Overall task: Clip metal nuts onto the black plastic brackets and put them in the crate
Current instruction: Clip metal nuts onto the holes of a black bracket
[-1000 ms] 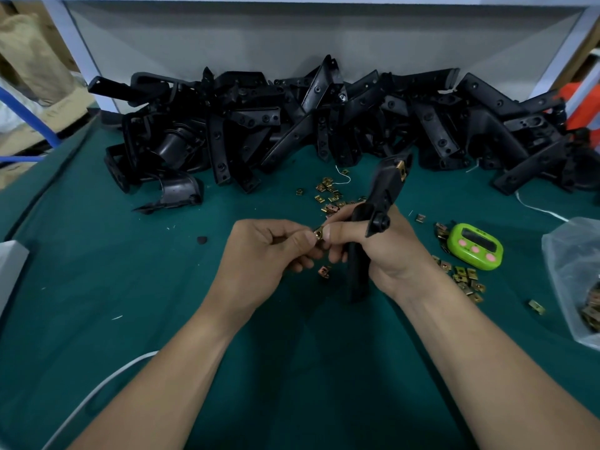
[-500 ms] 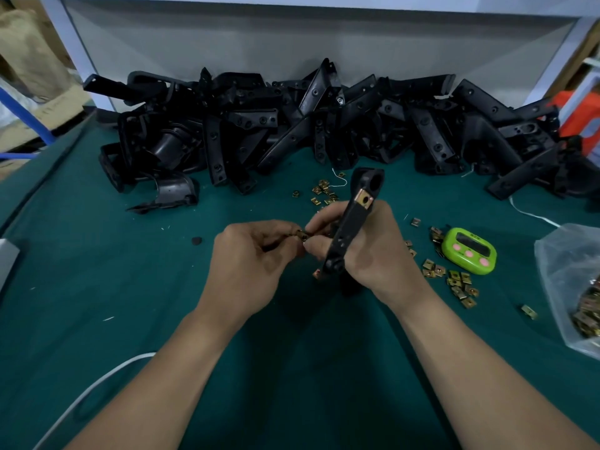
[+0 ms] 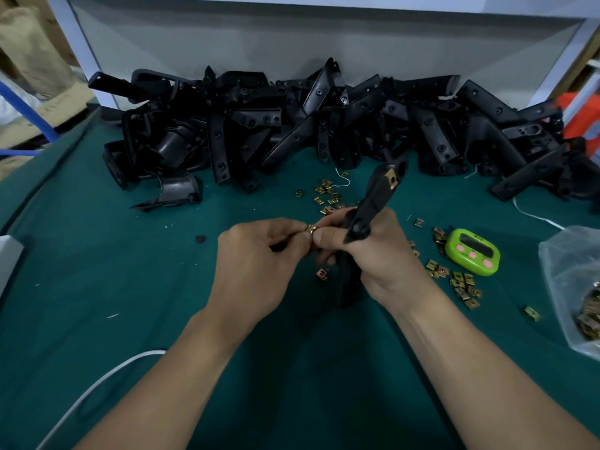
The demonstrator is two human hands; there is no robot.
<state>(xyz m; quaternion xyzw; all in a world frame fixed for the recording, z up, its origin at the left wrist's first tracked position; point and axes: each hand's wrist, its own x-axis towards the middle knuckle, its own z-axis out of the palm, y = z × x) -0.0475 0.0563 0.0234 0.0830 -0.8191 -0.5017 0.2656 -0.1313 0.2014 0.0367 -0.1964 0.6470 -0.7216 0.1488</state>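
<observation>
The bracket (image 3: 373, 196) has swung its top toward the green timer (image 3: 472, 251). Left of it, the right hand (image 3: 376, 258) clamps the bracket and the left hand (image 3: 256, 261) pinches a nut (image 3: 311, 228). Align squarely, then push home.

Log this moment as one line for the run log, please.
left hand: pinches nut | right hand: grips bracket | bracket: tilted, clipped nut near top end | crate: not in view
</observation>
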